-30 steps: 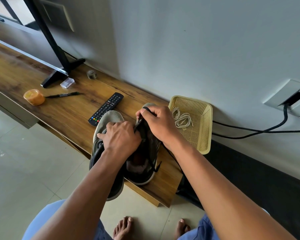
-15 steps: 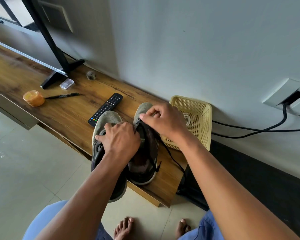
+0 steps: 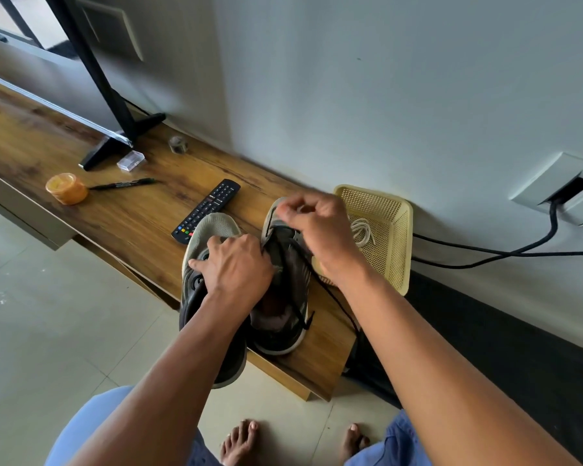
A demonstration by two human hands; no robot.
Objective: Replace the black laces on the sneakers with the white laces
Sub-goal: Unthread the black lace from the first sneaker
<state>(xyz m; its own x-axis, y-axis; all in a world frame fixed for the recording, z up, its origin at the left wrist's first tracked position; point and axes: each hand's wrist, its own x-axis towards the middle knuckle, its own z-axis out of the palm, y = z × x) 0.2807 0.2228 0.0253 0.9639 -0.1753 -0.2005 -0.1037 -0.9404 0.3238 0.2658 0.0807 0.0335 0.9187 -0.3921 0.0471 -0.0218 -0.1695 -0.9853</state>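
Two grey and black sneakers stand side by side at the near end of the wooden shelf [image 3: 122, 227]. My left hand [image 3: 236, 267] lies over the left sneaker [image 3: 212, 230] and grips the near edge of the right sneaker [image 3: 283, 317]. My right hand [image 3: 320, 230] hovers over the right sneaker's toe and pinches the black lace [image 3: 337, 302], which trails off over the shelf's right end. White laces [image 3: 362, 232] lie coiled in the yellow basket [image 3: 399, 250] to the right.
A black remote [image 3: 206, 211] lies just beyond the left sneaker. Further left are a pen [image 3: 122, 185], an orange jar [image 3: 66, 189], a small clear box [image 3: 131, 160] and a TV stand foot [image 3: 105, 148]. Black cables [image 3: 505, 252] run along the wall. My bare feet are below.
My right hand has lifted and moved away from the sneaker toward the toe, drawing the black lace out with it. My left hand has stayed on the shoes.
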